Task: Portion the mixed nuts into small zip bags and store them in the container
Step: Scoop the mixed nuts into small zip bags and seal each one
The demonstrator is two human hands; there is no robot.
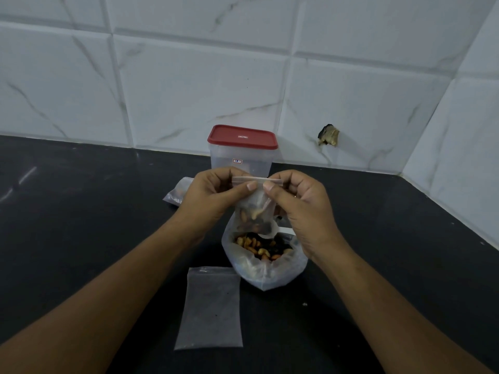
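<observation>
Small zip bag [253,211] of nuts hangs just in front of the container [241,157], its seal strip running sideways between left grip [216,195] and right grip [299,203], each pinching one end, so neither's really nearer.

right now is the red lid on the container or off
On: the red lid sits flat across the top of the clear container, with no gap visible.

Around the open nut bag [266,268], the lidded container [241,157] blocks behind, an empty zip bag [212,309] lies front-left, and open counter [391,238] stretches right.
</observation>
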